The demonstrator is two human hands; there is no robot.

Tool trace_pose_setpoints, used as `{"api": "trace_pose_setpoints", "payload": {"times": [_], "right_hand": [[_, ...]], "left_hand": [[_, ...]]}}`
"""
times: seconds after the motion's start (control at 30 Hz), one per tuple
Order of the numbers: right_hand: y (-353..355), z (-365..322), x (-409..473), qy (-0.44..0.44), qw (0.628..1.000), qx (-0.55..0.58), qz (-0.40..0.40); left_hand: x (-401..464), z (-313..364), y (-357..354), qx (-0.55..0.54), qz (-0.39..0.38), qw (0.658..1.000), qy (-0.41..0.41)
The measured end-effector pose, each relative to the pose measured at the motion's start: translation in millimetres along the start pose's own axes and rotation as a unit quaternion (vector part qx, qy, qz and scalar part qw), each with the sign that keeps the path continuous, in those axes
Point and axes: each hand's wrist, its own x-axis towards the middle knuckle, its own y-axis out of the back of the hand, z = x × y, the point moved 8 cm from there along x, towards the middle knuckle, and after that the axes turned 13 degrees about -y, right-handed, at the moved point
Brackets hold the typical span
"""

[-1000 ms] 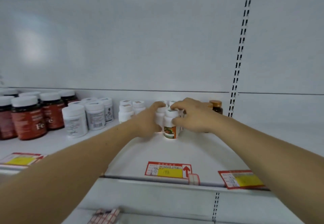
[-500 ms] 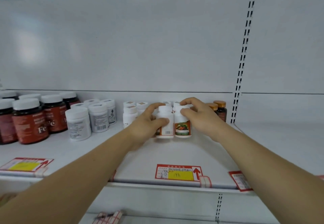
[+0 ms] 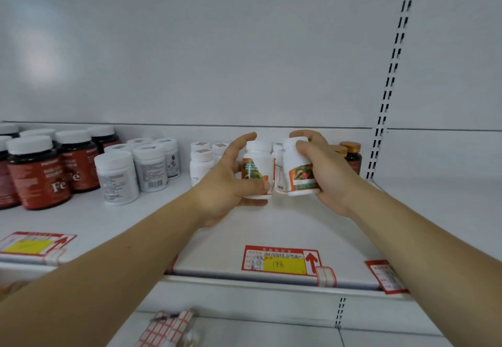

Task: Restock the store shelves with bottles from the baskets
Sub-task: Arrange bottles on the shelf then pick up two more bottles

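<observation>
Two bottles: our left hand (image 3: 231, 183) wraps the upright left bottle (image 3: 258, 170) on the shelf (image 3: 271, 227); our right hand (image 3: 323, 173) grips the right bottle (image 3: 298, 170), tilted left and raised.

**White shelving, soft glare**

A white back panel (image 3: 217, 48) fills most of the view, plain and matte, with a pale blur of reflected light high on its left side. Right of the panel runs a slotted upright (image 3: 391, 75), its paired dark slots leading down to the shelf (image 3: 285, 227). The shelf is white too, meeting the panel along a thin dark seam. Beyond the upright a second panel (image 3: 456, 48) begins. Red-and-yellow price tags (image 3: 281, 261) sit along the shelf's front edge, below the panel. Under that edge a lower shelf (image 3: 271, 330) shows, with another short slotted strip.
</observation>
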Motion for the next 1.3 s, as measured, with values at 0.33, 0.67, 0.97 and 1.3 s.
{"api": "trace_pose_setpoints", "payload": {"times": [0.33, 0.67, 0.97, 1.3], "right_hand": [[2, 2, 0, 0.003, 1.000, 0.024, -0.012], [7, -2, -1, -0.032, 0.996, 0.086, -0.011], [8, -28, -3, 0.005, 0.999, -0.009, 0.042], [7, -50, -4, 0.018, 0.997, -0.048, 0.051]], "left_hand": [[-1, 3, -5, -0.055, -0.014, 0.998, 0.000], [5, 8, -3, -0.016, 0.000, 0.999, 0.030], [8, 32, -1, 0.044, 0.019, 0.999, 0.022], [0, 45, -8, 0.038, 0.030, 0.999, 0.020]]}}
